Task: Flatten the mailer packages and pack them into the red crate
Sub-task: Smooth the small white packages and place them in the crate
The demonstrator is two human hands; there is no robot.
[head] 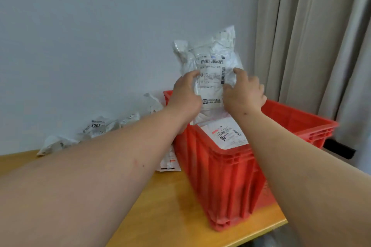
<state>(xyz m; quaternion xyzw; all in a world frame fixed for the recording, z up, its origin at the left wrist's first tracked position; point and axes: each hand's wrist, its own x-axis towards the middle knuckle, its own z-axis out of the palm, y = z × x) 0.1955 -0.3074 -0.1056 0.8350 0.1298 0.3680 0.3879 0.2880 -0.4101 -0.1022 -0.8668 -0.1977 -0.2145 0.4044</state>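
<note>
Left of the red crate (230,182), crumpled mailers (94,128) lie along the wall on the wooden counter (174,206). Above the crate's far end, a white mailer package (210,62) stands upright — the left hand (185,94) grips its left edge, the right hand (244,92) pinches its right edge. Inside the crate, below it, lies a flat labelled mailer (224,132).

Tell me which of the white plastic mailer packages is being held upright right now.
The crumpled white plastic mailer with the barcode label, gripped by both hands above the red plastic crate. The others lie flat in the crate or heaped on the wooden table.
</note>
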